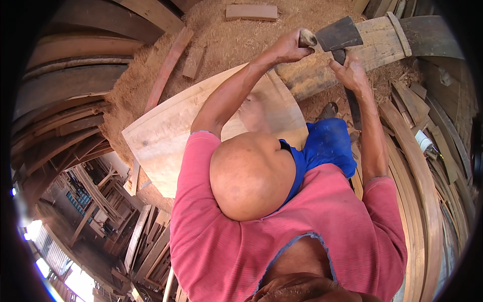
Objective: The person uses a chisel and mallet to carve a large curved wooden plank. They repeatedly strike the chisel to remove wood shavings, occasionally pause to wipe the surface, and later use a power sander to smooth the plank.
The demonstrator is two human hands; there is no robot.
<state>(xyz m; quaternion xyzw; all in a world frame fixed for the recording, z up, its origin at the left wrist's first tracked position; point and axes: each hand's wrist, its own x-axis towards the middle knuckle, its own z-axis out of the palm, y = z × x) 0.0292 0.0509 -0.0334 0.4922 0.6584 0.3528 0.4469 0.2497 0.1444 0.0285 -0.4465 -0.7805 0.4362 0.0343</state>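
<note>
My left hand [288, 47] is closed round a short, thick piece of pale wood [307, 38] with a rounded end, which looks like a handle. Right beside that end is a broad dark metal blade [340, 34]; whether the two are joined I cannot tell. Fingers of my right hand [352, 74] wrap a long dark bar [354, 108] that runs from below the blade, past my wrist, toward my blue shorts. Both hands are over a worn plank [375, 43] dusted with shavings. A wide pale board [176, 118] lies under my left forearm and bent knee.
Shavings and sawdust [221, 45] cover the ground ahead, with loose offcuts [251, 12] and a reddish strip [168, 68] on it. Curved timbers [65, 75] are stacked at the left. Long planks [420, 201] and scrap wood lie close by my right arm.
</note>
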